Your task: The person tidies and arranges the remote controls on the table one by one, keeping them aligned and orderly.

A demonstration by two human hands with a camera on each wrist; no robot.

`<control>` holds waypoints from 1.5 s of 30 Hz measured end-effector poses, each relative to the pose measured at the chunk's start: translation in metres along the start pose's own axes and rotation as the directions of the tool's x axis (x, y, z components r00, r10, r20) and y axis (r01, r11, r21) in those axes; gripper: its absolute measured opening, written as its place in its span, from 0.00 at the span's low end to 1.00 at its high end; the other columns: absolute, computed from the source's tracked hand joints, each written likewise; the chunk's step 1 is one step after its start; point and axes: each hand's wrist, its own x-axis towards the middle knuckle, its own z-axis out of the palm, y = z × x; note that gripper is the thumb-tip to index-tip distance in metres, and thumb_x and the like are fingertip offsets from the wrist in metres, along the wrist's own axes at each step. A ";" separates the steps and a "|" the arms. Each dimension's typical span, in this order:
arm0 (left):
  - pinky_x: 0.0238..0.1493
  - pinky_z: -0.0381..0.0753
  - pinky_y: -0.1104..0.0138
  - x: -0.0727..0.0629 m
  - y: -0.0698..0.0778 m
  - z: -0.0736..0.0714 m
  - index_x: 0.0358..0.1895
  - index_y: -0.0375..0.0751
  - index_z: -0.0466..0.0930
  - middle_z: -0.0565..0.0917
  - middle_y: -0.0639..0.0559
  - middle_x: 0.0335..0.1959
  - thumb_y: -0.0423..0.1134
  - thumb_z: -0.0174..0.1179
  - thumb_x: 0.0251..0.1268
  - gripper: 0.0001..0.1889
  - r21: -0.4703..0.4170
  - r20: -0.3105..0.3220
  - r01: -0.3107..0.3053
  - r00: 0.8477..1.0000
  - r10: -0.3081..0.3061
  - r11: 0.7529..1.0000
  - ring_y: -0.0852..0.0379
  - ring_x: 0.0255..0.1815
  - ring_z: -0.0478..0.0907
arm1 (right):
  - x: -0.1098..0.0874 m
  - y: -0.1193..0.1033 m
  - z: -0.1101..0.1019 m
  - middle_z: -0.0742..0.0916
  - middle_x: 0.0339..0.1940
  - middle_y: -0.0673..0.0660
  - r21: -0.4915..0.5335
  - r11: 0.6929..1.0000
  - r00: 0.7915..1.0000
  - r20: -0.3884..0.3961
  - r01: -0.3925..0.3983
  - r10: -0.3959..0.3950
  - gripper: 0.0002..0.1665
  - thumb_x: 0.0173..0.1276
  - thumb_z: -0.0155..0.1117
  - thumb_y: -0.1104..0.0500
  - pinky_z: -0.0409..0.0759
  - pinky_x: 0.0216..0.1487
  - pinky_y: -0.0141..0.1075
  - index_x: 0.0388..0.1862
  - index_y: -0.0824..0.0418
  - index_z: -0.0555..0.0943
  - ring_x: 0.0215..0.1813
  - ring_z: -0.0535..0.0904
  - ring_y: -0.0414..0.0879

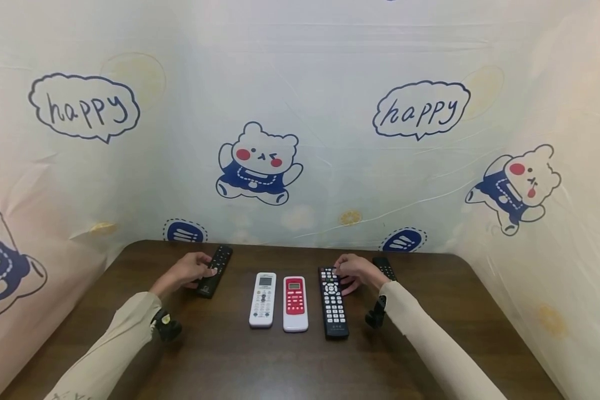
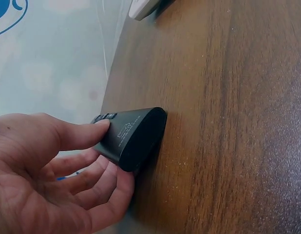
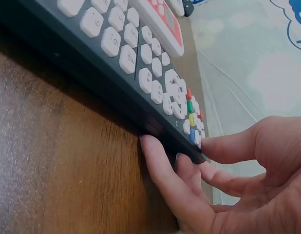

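At the left, my left hand grips a slim black remote control. In the left wrist view the thumb lies on the button face of this remote, with the other fingers curled along its side and underneath. My right hand holds the far end of a long black remote control with white buttons. The right wrist view shows the thumb on top of that remote and the fingers against its side and end. Between the hands lie a white remote control and a red-and-white remote control.
Another black remote control lies behind the right wrist, partly hidden by it. All this is on a brown wooden table. A pale cloth printed with bears hangs close behind the table and along its sides.
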 end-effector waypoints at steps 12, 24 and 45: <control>0.57 0.86 0.43 -0.007 -0.008 -0.002 0.72 0.21 0.64 0.74 0.22 0.64 0.36 0.63 0.75 0.31 -0.041 -0.021 -0.018 1.000 0.017 0.999 0.33 0.60 0.76 | 0.006 -0.001 -0.001 0.83 0.40 0.61 0.072 0.997 1.000 -0.017 -0.004 0.005 0.12 0.75 0.64 0.67 0.93 0.45 0.48 0.55 0.69 0.79 0.40 0.82 0.52; 0.54 0.88 0.43 -0.011 -0.008 0.011 0.70 0.21 0.66 0.78 0.25 0.60 0.35 0.65 0.73 0.30 -0.090 -0.001 -0.035 0.999 0.035 0.995 0.36 0.57 0.79 | 0.000 0.007 0.009 0.85 0.49 0.70 0.005 0.997 0.995 -0.064 0.071 -0.071 0.12 0.76 0.62 0.67 0.93 0.44 0.48 0.53 0.75 0.79 0.44 0.87 0.59; 0.56 0.88 0.45 -0.019 0.021 0.026 0.72 0.26 0.67 0.76 0.25 0.64 0.39 0.66 0.74 0.31 -0.103 -0.002 -0.023 1.000 0.023 0.994 0.34 0.59 0.79 | -0.008 -0.003 0.006 0.83 0.48 0.70 -0.098 0.990 0.992 -0.067 0.100 -0.107 0.12 0.75 0.60 0.71 0.92 0.47 0.50 0.54 0.74 0.76 0.45 0.87 0.60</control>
